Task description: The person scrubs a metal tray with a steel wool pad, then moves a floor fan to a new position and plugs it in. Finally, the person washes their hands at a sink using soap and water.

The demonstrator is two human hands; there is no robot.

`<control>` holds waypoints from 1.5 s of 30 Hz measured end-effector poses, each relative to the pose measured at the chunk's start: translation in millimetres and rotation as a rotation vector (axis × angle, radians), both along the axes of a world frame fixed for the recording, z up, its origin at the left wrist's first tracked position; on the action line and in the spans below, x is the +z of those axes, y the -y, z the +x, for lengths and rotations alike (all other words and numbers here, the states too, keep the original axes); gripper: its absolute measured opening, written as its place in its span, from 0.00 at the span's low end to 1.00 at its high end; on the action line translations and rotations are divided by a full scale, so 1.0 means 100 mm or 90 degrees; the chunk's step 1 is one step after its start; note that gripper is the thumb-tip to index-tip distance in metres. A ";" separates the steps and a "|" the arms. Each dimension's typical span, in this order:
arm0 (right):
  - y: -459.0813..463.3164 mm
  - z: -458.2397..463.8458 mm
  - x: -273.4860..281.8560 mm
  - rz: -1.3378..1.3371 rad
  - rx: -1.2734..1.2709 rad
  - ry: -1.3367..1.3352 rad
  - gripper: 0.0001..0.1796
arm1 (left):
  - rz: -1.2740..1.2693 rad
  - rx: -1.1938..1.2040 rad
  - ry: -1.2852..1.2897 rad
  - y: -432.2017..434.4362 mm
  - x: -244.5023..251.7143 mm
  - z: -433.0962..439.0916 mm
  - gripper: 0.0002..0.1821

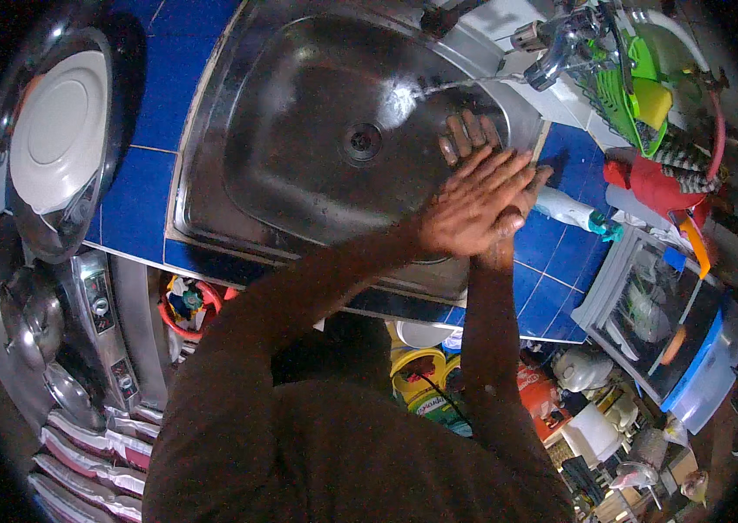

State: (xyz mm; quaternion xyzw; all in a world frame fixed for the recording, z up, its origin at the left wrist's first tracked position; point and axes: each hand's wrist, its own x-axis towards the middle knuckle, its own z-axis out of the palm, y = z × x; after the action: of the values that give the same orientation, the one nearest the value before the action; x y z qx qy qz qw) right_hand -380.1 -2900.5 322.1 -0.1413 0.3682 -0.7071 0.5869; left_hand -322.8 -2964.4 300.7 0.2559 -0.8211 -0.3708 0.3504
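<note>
Over the right side of the stainless-steel sink (303,189), my two hands are pressed together, both looking wet. My left hand (464,212) lies flat across my right hand (470,136), covering most of its palm. Past the left hand's edge show the right hand's fingers, slightly spread. Neither hand holds an object. From the chrome tap (544,70) a thin stream of water (460,84) runs into the basin, beyond my fingertips. The drain (362,142) sits in the middle of the basin floor.
White plates (58,131) rest in a metal basin on the blue-tiled counter (140,180). To the right are a white bottle (565,208), a green holder (643,124) with a yellow sponge (654,103), and a utensil container (656,314). A stove (101,307) stands lower left; buckets (420,367) sit below the counter.
</note>
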 end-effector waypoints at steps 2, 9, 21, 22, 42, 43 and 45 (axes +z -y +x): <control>-0.05 -0.01 0.01 0.020 -0.017 0.105 0.56 | 0.005 -0.105 -0.124 0.11 -0.06 0.07 0.32; -0.09 0.02 0.04 0.104 -0.101 0.119 0.67 | 0.019 -0.030 -0.044 -0.06 -0.16 0.13 0.30; -0.05 0.01 -0.26 0.254 0.070 -0.972 0.29 | 1.182 -0.259 -0.354 0.10 -0.37 0.16 0.27; -0.04 0.02 -0.30 0.184 0.035 -1.050 0.27 | 1.045 -0.305 -0.283 0.14 -0.35 0.19 0.26; -0.33 0.06 -0.56 0.165 0.369 -1.305 0.25 | 0.385 0.065 0.078 0.08 -0.54 -0.03 0.31; -0.37 0.04 -0.54 0.145 0.279 -1.196 0.25 | 0.280 0.048 0.140 0.03 -0.46 -0.01 0.33; -0.42 -0.02 -0.50 0.418 0.356 -1.081 0.24 | 0.076 0.013 0.280 -0.12 -0.28 -0.01 0.36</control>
State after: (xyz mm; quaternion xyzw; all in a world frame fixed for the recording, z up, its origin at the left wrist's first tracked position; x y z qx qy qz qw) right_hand -381.9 -2858.2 272.0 -0.5187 0.8046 -0.0634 0.2821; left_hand -323.8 -2952.1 272.5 0.3590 -0.8516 -0.3509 0.1511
